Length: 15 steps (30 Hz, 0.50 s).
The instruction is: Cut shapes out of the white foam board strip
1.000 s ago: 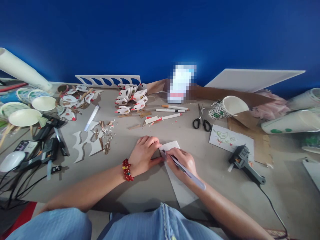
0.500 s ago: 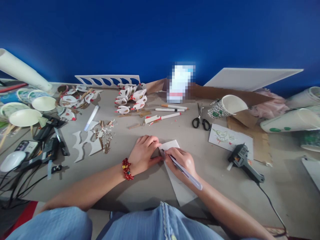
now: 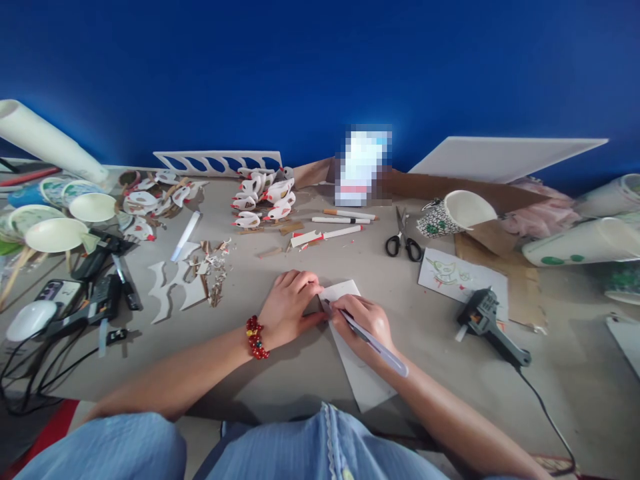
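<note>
A narrow white sheet or thin board [image 3: 367, 380] lies slanted on the table in front of me, its thickness hard to judge. My right hand [image 3: 367, 320] is closed around a slim lavender utility knife [image 3: 383, 350], held like a pen, with its tip down on the sheet near the upper left edge. Beside that edge my left hand [image 3: 293, 300] rests palm down, fingers stretched out, fingertips and thumb touching the sheet's left side. A red bead bracelet [image 3: 255, 338] circles my left wrist. My right palm hides part of the sheet.
Black scissors [image 3: 401, 240], a bird drawing [image 3: 447, 273] and a corded glue gun [image 3: 485, 317] lie to the right. Several white bird cutouts [image 3: 263, 193] stand behind. Left are white offcuts [image 3: 183, 287], cups [image 3: 56, 233] and cables. Markers [image 3: 343, 220] lie below a blurred screen [image 3: 363, 167].
The knife's rear end has shifted slightly to the right and up as my right hand tilts a little. My left hand stays in place, and the whole view has moved slightly.
</note>
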### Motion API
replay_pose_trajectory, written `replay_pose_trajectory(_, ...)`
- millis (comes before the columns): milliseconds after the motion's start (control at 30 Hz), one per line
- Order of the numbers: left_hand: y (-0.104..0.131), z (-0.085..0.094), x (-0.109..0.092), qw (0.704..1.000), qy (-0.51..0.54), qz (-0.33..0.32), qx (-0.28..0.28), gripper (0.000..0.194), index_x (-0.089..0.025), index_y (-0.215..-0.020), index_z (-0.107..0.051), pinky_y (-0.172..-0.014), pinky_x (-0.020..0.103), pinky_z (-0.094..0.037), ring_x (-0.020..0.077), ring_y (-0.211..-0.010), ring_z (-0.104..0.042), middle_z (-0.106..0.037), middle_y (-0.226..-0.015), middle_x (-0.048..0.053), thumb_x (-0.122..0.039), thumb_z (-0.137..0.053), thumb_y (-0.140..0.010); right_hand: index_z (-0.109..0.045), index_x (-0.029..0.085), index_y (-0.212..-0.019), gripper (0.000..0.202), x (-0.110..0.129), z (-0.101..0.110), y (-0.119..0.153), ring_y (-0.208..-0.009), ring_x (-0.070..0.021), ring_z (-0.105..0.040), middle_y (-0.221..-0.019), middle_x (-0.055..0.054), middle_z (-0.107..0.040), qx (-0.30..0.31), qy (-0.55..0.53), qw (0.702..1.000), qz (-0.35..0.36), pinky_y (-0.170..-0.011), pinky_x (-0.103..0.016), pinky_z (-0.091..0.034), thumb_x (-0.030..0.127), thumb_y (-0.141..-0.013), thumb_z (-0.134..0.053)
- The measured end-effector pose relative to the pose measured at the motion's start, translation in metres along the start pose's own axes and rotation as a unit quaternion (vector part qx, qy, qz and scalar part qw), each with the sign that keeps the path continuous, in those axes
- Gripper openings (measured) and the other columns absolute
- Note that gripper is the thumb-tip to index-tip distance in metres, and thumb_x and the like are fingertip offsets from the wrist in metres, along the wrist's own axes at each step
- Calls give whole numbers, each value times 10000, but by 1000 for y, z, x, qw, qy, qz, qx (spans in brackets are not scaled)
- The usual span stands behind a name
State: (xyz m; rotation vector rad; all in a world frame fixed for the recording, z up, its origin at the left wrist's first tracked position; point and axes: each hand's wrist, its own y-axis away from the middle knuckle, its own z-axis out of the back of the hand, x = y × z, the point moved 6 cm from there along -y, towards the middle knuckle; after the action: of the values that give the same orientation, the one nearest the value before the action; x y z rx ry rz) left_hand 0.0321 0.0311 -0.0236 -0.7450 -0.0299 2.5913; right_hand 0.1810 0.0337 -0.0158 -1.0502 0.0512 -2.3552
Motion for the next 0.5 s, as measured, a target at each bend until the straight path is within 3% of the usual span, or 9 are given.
replay_pose_trajectory(500,0,-1,0,1000,0,0,-1,352,-216,-1126,-565,-881,418,-418,258,-1036,-513,-594,-1181,63,-394,-687,-848,-570,214,-785,132,0,1,1,-608,-142,-553,-670,0,-600,-1,-28,1000,4,-610,-236,-401,177,-894,-505)
